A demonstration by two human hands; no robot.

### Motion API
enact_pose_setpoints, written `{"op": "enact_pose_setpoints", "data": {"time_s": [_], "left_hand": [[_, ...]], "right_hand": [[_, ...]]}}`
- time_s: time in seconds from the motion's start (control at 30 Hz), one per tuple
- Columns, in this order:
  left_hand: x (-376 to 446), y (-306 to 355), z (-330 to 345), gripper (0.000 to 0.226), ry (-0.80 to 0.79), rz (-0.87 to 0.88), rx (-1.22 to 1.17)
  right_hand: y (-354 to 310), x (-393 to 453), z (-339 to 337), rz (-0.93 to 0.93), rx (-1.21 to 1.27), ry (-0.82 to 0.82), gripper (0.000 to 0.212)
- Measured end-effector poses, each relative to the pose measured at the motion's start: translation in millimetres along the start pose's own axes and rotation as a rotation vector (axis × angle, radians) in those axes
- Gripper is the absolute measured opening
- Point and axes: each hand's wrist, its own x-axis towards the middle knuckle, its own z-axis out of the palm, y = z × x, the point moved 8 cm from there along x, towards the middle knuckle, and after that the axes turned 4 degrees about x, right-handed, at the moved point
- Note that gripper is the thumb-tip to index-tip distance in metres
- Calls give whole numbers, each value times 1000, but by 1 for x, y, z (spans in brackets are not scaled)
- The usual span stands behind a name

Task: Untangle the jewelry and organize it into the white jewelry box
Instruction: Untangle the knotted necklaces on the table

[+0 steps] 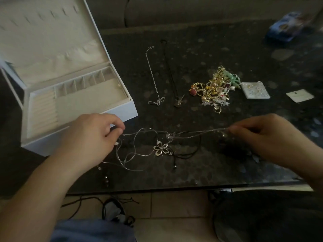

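Near the front edge of the dark table (227, 49), the left hand (92, 137) and right hand (267, 137) are pinching a tangled necklace (160, 147), beside the open white jewelry box (129, 109) at the left edge.

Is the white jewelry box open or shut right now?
Open. The white jewelry box has its lid tipped back, showing the cream compartments and ring rolls inside.
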Motion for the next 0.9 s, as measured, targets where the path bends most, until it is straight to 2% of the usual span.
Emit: {"op": "enact_pose_setpoints", "data": {"time_s": [0.1, 0.23, 0.3, 0.4, 0.5, 0.6, 0.67, 0.77, 0.9], "left_hand": [[-3, -5, -5, 22, 16, -39, 148], [-9, -4, -7, 19, 49, -43, 267], [-13, 4, -7, 10, 63, -13, 296], [-20, 17, -5, 25, 127, 65, 370], [-28, 49, -1, 21, 195, 245, 254], [-32, 72, 15, 25, 86, 281, 12], [-31, 77, 31, 29, 24, 271, 51], [-26, 76, 46, 25, -13, 256, 136], [-26, 68, 51, 10, -47, 292, 106]], "right_hand": [[2, -2, -8, 56, 69, 93, 16], [1, -3, -10, 22, 130, 130, 16], [0, -5, -3, -12, 50, 92, 7], [-6, -7, 9, -114, -235, 95, 27], [-32, -11, 20, -313, -277, 179, 28], [-62, -16, 48, -493, -210, 138, 20], [-73, -16, 67, -539, -242, 90, 23], [-76, -11, 84, -518, -358, 65, 24], [-75, -2, 88, -373, -332, 54, 12]]}}
